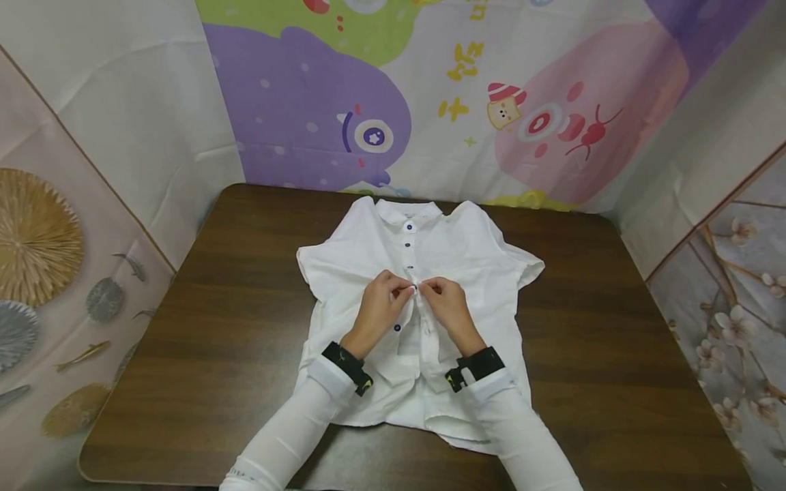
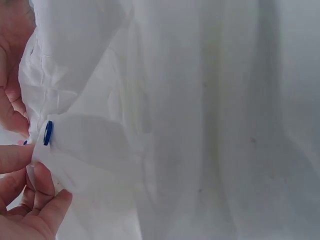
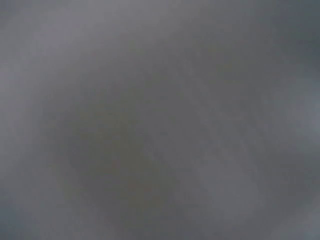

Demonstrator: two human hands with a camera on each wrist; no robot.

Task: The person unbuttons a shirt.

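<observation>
A white short-sleeved shirt (image 1: pixel 362 266) lies front up, collar at the far side, with dark blue buttons down its front. My left hand (image 1: pixel 382 307) pinches the edge of the front placket at mid-chest. Fingertip to fingertip with it, my right hand (image 1: pixel 451 310) pinches the opposite edge at a button between them. Below the hands the front parts, and one blue button (image 1: pixel 397 328) shows on the left panel. The left wrist view has a blue button (image 2: pixel 48 133) close above the left thumb and fingers (image 2: pixel 45 180). Only a grey blur fills the right wrist view.
The shirt lies on a dark brown wooden table (image 1: pixel 221 314) with rounded corners. Behind it hangs a cartoon-printed cloth (image 1: pixel 442 157), with patterned panels (image 1: pixel 80 273) at both sides. Each wrist wears a black strap (image 1: pixel 346 367) over a white sleeve.
</observation>
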